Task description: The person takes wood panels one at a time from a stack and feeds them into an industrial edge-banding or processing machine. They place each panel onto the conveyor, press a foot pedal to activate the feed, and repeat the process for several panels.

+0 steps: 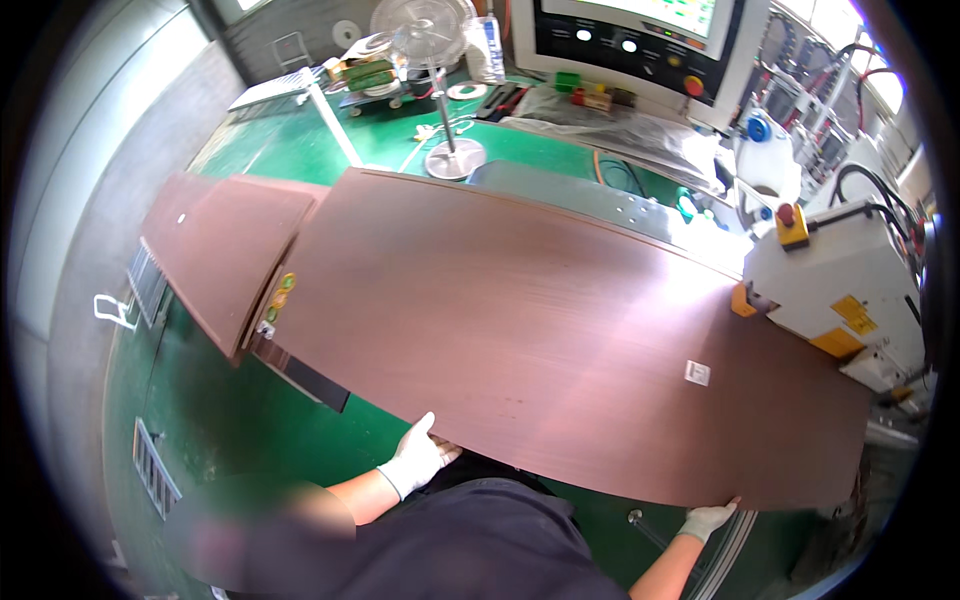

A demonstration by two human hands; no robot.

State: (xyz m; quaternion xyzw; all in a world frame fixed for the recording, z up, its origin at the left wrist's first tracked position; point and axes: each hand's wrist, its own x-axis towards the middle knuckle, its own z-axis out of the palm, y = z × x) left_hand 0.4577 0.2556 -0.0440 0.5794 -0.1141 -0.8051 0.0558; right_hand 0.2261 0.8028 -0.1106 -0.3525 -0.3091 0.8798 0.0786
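A large brown panel (520, 330) lay broad face up in front of the person, its surface smooth and faintly grained, with a bright sheen toward its far right edge. A small white label (698, 373) sat on the panel's right half, and a few dark specks marked it near the front edge. Yellow and green pieces (280, 297) lined the panel's left end.

Both hands wore white gloves. The left hand (418, 458) was at the middle of the panel's near edge, thumb spread from the fingers; the right hand (708, 520) had its fingers close together at the same edge, farther right. I could not tell how firmly either one gripped, if at all.

Left of the panel, more brown boards (230, 240) lay just beside it. Beyond its far edge showed a grey metal surface (590, 195), a standing fan (441, 110) and a console (630, 50) with a lit screen and buttons. A pale machine (840, 280) overhung the panel's right end, with a yellow box (791, 238) topped by a red knob. Glossy green floor (270, 440) spread around the panel, and a pale wall (60, 200) rose well to its left.
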